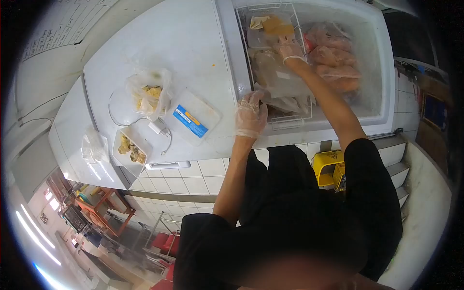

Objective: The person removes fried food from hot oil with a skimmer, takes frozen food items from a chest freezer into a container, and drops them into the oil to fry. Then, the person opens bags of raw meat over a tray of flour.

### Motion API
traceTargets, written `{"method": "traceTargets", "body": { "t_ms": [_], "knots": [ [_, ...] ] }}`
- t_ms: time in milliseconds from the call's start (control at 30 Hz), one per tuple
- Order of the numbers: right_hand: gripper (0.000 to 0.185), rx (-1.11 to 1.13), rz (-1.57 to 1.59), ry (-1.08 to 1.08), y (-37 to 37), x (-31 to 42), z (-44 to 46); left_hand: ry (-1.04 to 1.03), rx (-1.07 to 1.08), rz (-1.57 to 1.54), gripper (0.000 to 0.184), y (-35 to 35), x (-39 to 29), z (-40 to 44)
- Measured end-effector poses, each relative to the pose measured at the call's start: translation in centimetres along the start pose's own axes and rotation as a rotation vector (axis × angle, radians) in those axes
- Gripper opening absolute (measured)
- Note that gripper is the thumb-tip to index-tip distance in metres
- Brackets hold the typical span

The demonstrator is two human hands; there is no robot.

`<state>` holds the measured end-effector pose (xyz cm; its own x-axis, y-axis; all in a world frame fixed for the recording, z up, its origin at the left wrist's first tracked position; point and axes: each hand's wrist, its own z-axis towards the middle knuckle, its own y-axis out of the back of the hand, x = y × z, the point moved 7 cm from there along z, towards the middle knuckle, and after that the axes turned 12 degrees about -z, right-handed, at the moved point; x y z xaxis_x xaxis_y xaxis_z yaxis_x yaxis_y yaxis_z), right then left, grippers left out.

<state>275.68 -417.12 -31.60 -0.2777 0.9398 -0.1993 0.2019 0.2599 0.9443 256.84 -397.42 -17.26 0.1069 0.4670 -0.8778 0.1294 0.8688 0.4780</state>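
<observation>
My left hand (251, 114), in a clear plastic glove, has its fingers curled over the edge of the white freezer lid (232, 63), beside the wire basket. My right hand (291, 50), gloved too, reaches into the wire basket (310, 115) with its fingers stretched out, touching or just over a tan, flat piece (279, 26). That piece lies in a clear container with a folded cream-coloured piece (258, 22). Nearer to me in the basket are frosted plastic bags (275, 72). The undersides of my right fingers are hidden.
Bagged orange-pink food (336, 58) fills part of the freezer (374, 92). On the lid are a bag of yellow pieces (150, 94), a labelled clear box (195, 118), a charger with cable (158, 126), a tray of food pieces (130, 150) and a crumpled plastic bag (93, 146). A yellow bin (325, 166) stands below.
</observation>
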Motion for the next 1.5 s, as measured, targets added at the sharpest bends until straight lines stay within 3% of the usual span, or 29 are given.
{"method": "traceTargets", "body": {
  "t_ms": [133,233,300,367,467,500,567,600,633,733,800,833,900,1000,1100,1200,1233,1300,1367,1400,1500],
  "knots": [
    [0.039,-0.072,-0.102,-0.076,-2.7,-0.5,0.9,-0.04,-0.005,0.024,0.038,1.5,0.4,-0.9],
    [0.053,0.094,0.22,-0.26,-4.4,-1.9,0.8,-0.036,-0.031,0.051,0.038,2.9,-0.8,-2.8],
    [0.054,-0.141,0.216,-0.082,-4.8,-2.4,2.0,0.034,-0.128,0.061,0.037,7.2,-1.9,-4.7],
    [0.048,-0.11,0.095,0.146,-0.2,-1.1,1.1,0.101,-0.251,-0.014,0.036,11.8,-3.5,-5.8],
    [0.045,-0.26,0.574,0.039,8.8,0.9,0.6,0.276,-0.7,-0.073,0.032,21.4,-1.3,-8.1],
    [0.045,-0.261,0.735,0.096,11.9,3.0,0.4,0.16,-0.775,0.027,0.035,24.7,-0.3,-8.3],
    [0.044,-0.254,1.059,0.205,18.7,10.0,-0.2,0.382,-0.867,0.069,0.046,29.9,0.9,-7.4],
    [0.036,-0.28,1.177,0.264,21.8,13.8,-0.2,0.513,-0.86,0.113,0.052,31.9,2.3,-7.1],
    [0.031,-0.302,1.294,0.322,24.2,17.0,-0.1,0.504,-0.807,0.127,0.063,33.1,3.7,-6.5],
    [0.04,0.071,0.806,0.338,24.2,24.3,-0.2,0.353,-0.672,0.44,0.1,36.4,9.0,-2.5],
    [0.041,0.296,0.458,0.261,24.5,27.8,-4.2,0.281,-0.55,0.395,0.12,37.9,10.7,1.2],
    [0.039,0.4,0.278,0.198,24.4,28.6,-5.9,0.267,-0.456,0.37,0.119,38.3,10.9,2.6],
    [0.038,0.297,0.325,0.052,20.8,30.1,-7.1,0.236,-0.252,0.31,0.118,37.4,11.0,4.7],
    [0.038,0.092,0.325,-0.08,18.3,29.3,-9.0,0.146,0.023,0.706,0.097,34.3,12.8,5.5],
    [0.037,-0.124,0.245,-0.256,21.3,24.9,-12.8,0.195,0.08,0.734,0.077,33.2,14.1,5.4],
    [0.035,-0.105,0.394,-0.488,16.5,21.0,-15.4,0.143,-0.185,0.401,0.083,34.7,13.7,6.2],
    [0.034,-0.079,0.472,-0.475,13.0,20.1,-15.7,0.152,-0.261,0.282,0.09,35.6,13.0,6.8],
    [0.032,-0.017,0.67,-0.47,6.9,18.2,-16.4,-0.105,-0.354,0.415,0.101,36.6,11.2,9.7],
    [0.03,0.051,0.942,-0.53,4.2,17.0,-18.0,-0.102,-0.238,0.364,0.104,36.7,11.9,12.6],
    [0.029,0.088,1.097,-0.568,3.6,17.1,-18.6,0.03,-0.077,0.25,0.101,36.4,13.0,14.0],
    [0.023,0.097,1.525,-0.818,5.2,17.5,-19.4,0.088,0.183,0.063,0.076,34.1,18.2,16.0]
  ]
}}
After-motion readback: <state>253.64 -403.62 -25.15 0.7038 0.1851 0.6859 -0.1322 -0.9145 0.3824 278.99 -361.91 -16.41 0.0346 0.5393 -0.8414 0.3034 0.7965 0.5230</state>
